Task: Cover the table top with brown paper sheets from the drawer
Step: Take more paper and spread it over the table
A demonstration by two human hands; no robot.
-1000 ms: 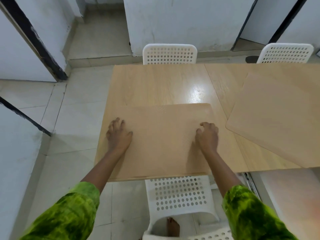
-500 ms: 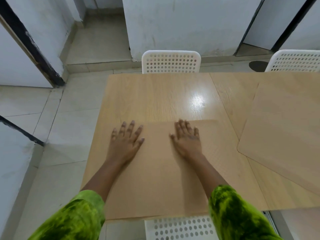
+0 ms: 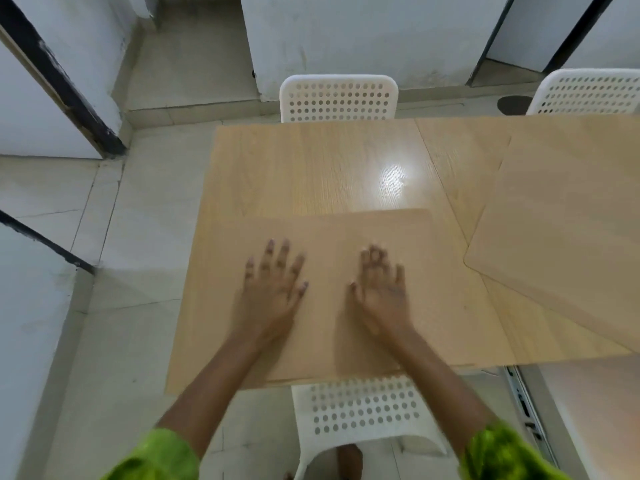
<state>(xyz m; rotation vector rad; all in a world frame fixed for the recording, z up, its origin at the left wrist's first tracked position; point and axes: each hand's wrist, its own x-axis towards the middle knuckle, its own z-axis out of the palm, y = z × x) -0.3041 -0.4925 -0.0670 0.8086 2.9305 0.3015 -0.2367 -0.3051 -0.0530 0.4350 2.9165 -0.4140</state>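
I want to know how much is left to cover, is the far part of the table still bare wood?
Yes, beyond the near sheet under both hands, the glossy table shows bare up to its far edge.

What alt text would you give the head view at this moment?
Both hands, left hand and right hand, lie flat with fingers spread on a brown paper sheet at the near end of a wooden table. A second sheet lies skewed to the right; white perforated chairs stand around.
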